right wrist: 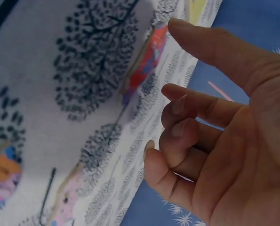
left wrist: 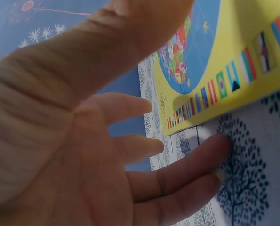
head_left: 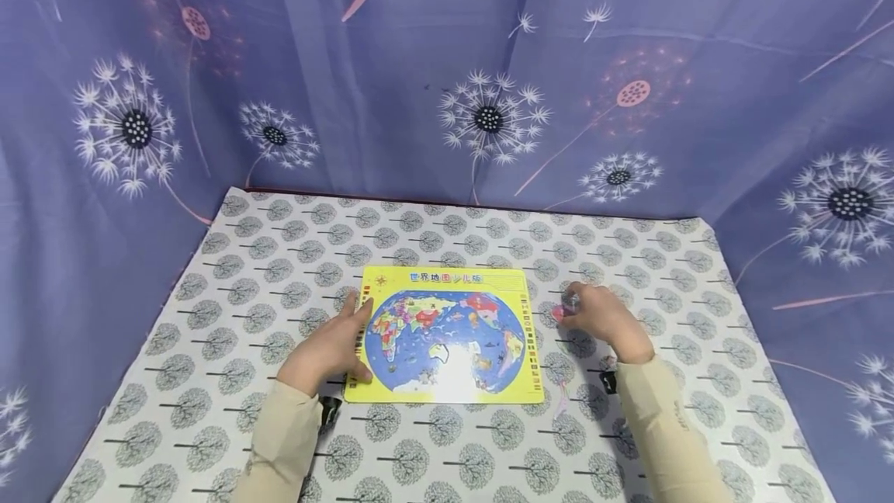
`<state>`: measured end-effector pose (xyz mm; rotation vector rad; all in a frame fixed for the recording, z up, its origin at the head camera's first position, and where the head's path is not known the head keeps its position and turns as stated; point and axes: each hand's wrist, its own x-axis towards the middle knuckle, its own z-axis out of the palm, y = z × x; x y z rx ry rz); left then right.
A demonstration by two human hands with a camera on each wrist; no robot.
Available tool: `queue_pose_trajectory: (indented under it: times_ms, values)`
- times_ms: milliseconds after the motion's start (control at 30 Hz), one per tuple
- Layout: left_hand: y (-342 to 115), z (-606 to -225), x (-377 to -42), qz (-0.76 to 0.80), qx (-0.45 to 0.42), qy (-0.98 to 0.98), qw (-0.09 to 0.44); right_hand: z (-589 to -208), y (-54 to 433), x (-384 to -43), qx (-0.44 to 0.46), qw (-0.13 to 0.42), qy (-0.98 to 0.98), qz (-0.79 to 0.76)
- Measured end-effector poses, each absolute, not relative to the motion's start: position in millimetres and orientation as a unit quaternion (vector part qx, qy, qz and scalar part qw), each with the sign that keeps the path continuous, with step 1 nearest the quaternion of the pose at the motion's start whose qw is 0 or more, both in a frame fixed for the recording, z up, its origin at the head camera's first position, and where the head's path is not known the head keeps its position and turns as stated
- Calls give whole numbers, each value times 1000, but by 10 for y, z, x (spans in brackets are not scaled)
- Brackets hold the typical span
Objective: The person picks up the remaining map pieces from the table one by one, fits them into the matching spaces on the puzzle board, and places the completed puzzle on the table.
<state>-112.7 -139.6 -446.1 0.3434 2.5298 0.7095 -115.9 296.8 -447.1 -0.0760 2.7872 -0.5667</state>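
A yellow-bordered world map board (head_left: 412, 392) with a blue oval lies flat on the cloth. My left hand (head_left: 334, 348) is at its left edge with fingers spread, the thumb by the lower left corner. In the left wrist view, the left hand (left wrist: 83, 150) holds nothing, beside the row of flags. To the right of the board, my right hand (head_left: 601, 317) is at a small red map piece (head_left: 559, 313). The right wrist view shows that red piece (right wrist: 144, 63) on the cloth, the thumb tip close to it and the other fingers loosely bent, gripping nothing.
More flat pieces lie on the cloth: a pink piece (head_left: 562, 398) right of the board and an orange and pink piece (right wrist: 5, 172) near the right wrist. The tree-print cloth (head_left: 447, 449) covers the table. Purple dandelion curtains (head_left: 391, 99) enclose its back and sides.
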Motion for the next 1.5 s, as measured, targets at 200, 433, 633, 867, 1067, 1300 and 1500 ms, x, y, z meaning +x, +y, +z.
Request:
queue_pose_trajectory:
  times_ms: [200, 433, 633, 867, 1067, 1300, 1500]
  values:
    - [-1334, -4474, -1171, 247, 133, 928, 246, -4494, 2968, -1179, -17, 149, 972, -181]
    - [-1329, -4484, -1151, 240, 130, 928, 254, -4507, 2951, -1187, -15, 151, 971, -185]
    - [-1340, -4507, -1144, 236, 131, 930, 250, -4507, 2933, -1204, -30, 141, 971, -189]
    - [-1308, -4521, -1138, 236, 128, 929, 254, -4507, 2946, -1169, -53, 122, 975, -179]
    - [-1244, -4560, -1130, 233, 133, 928, 257, -4476, 2978, -1119, -68, 117, 976, -169]
    - [-1230, -4585, -1121, 222, 123, 931, 262, -4417, 2891, -1159, -84, 106, 977, -166]
    - [-1265, -4583, -1114, 218, 124, 934, 255, -4372, 2767, -1237, -96, 97, 977, -167]
